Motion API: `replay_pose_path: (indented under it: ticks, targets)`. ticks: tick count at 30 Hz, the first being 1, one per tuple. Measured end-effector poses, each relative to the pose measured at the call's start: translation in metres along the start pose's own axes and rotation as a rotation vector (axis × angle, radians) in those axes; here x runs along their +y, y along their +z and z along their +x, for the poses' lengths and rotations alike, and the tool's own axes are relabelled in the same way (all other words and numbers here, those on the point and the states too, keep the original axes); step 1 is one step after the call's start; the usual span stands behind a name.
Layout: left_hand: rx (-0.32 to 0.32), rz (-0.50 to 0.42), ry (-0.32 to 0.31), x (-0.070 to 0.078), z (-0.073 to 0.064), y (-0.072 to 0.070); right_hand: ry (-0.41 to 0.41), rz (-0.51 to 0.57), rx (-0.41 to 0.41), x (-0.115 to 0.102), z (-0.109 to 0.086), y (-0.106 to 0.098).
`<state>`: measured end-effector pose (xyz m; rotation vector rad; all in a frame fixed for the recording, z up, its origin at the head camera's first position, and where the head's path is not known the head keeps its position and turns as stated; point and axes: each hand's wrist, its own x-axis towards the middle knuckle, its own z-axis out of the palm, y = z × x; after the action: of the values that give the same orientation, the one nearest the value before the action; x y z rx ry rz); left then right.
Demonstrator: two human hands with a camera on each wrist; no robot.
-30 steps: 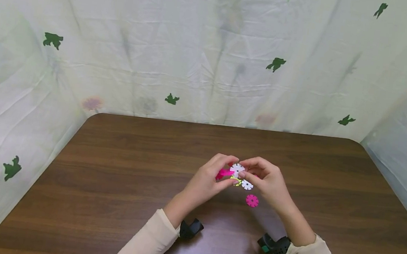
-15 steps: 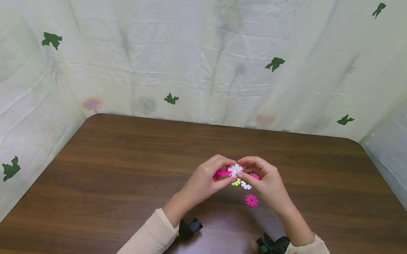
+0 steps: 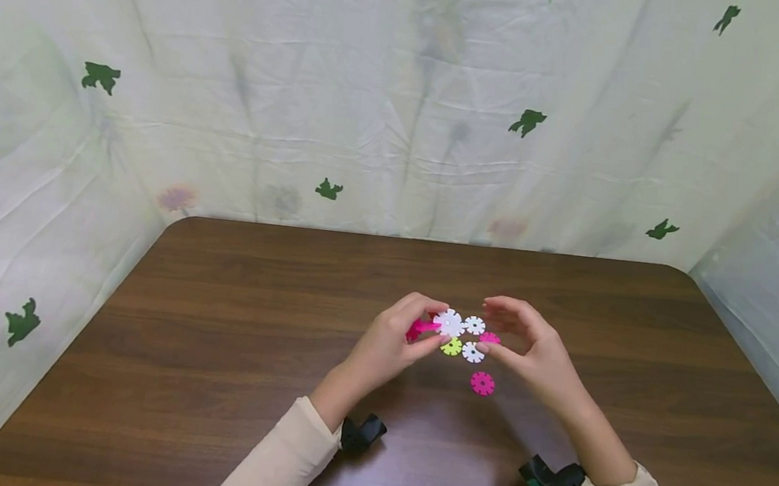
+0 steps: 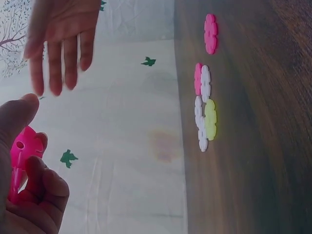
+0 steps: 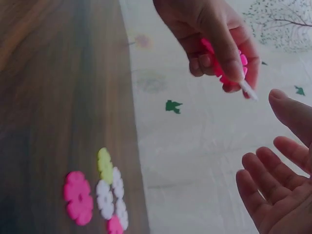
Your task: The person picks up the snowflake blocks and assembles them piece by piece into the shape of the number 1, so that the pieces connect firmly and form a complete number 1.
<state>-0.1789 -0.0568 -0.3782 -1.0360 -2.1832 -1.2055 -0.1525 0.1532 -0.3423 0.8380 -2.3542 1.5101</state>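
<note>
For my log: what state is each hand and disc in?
Left hand: gripping pink piece
Right hand: open, empty
Pink piece: off the table
Held white disc: off the table
Yellow disc: flat on table
Three white discs: flat on table
Nearer pink disc: flat, apart
Farther pink disc: flat on table

Dark wood-grained table [image 3: 441, 431] up front, rounded at its far corners, and behind it hangs pale, creased cloth [image 3: 368, 106] dotted with green bird shapes [image 3: 527, 123], faint flowers [image 3: 176, 198] and a leafy tree [image 5: 287, 21]!
</note>
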Motion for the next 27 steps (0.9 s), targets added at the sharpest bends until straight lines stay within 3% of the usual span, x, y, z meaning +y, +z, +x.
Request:
replay_pose_path:
  ticks: [7,15,22,27]
  targets:
    - [0.003,0.016,-0.002,0.000,0.000,-0.001,0.010,-0.081,-0.043,0.008,-0.013,-0.004]
    - [0.002,0.023,-0.008,-0.001,0.001,-0.001,0.032,-0.101,-0.110,0.066,-0.032,-0.001]
    - [0.013,0.028,-0.004,-0.001,0.001,-0.001,0.093,-0.113,-0.178,0.090,-0.041,0.004]
    - [0.014,0.024,-0.004,-0.002,0.001,-0.001,0.097,-0.185,-0.200,0.098,-0.045,0.008]
